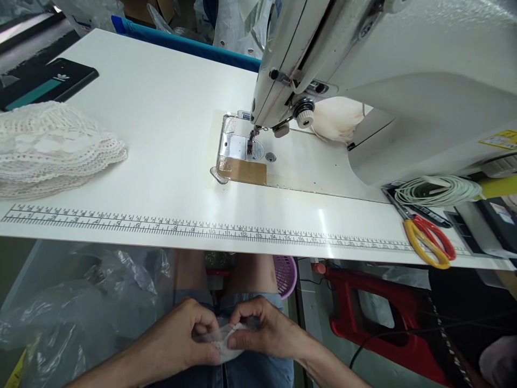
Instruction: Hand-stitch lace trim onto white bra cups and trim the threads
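Note:
Over my lap, below the table's front edge, both hands pinch a small piece of sheer white fabric (231, 351) with what looks like a lacy edge. My left hand (194, 335) grips its left side between thumb and bent fingers. On the other side, my right hand (258, 330) has thumb and forefinger closed on the upper right edge. The fingers cover part of the cloth. Beyond the table edge stands a white sewing machine (388, 59), its presser foot (250, 144) over the metal needle plate (238, 146).
A pile of white lace (52, 148) lies at the table's left, near a dark phone-like object (52, 81). Scissors (430, 240) and coiled cord (438, 189) lie at the right. Printed ruler marks (194, 229) run along the front edge. Below are clear plastic bags (92, 307) and a red stool (388, 318).

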`<state>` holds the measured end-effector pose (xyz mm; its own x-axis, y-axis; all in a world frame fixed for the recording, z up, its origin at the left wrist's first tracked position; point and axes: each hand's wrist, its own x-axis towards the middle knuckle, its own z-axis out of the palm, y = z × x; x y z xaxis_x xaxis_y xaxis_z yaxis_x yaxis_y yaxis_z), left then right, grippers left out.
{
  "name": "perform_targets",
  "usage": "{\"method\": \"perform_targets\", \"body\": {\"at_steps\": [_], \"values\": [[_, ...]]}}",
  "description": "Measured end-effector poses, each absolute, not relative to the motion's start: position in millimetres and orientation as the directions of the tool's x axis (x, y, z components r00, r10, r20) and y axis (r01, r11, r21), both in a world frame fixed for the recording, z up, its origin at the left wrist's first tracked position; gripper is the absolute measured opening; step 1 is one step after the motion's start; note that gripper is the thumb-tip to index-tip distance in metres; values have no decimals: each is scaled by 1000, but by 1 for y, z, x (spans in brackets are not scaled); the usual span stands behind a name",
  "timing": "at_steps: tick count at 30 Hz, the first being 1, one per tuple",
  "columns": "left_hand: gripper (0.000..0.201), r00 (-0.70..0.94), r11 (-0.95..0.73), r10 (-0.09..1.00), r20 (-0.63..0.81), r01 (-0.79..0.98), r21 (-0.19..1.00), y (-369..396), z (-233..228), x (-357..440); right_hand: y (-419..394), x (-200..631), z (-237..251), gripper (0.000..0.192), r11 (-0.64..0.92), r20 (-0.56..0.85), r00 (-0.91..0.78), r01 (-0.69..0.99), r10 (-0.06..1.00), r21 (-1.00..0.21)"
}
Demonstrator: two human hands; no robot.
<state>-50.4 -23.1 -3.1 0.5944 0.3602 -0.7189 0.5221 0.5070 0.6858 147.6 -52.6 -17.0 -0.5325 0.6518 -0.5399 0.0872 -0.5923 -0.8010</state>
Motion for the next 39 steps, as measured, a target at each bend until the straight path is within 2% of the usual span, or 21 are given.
{"method": "perform_targets", "body": {"at_steps": [5, 11, 16, 23, 28, 31, 34, 39], "values": [[11, 620, 502, 341, -707, 516, 694, -22, 0, -55, -53, 152, -19, 39, -589, -547, -526, 104, 651, -802], [20, 659, 507, 316, -683, 491, 708, -22, -2, -59, -54, 156, -23, 44, -665, -603, -528, 93, 598, -741], [23, 653, 589, 298, -696, 448, 673, -23, -9, -59, -54, 157, -24, 44, -660, -604, -520, 100, 604, -745], [23, 641, 585, 304, -705, 458, 669, -20, -8, -60, -54, 158, -22, 44, -650, -600, -496, 92, 627, -755], [23, 702, 661, 261, -663, 370, 653, -19, -5, -56, -55, 155, -16, 41, -612, -561, -512, 84, 650, -786], [26, 679, 646, 308, -666, 364, 671, -21, -6, -48, -57, 153, -12, 38, -610, -547, -507, 52, 666, -791], [18, 612, 603, 373, -697, 410, 684, -24, -7, -40, -57, 154, -8, 34, -573, -531, -472, 64, 704, -817], [14, 598, 604, 373, -710, 424, 675, -26, -5, -37, -59, 158, -8, 32, -545, -529, -481, 121, 699, -830]]}}
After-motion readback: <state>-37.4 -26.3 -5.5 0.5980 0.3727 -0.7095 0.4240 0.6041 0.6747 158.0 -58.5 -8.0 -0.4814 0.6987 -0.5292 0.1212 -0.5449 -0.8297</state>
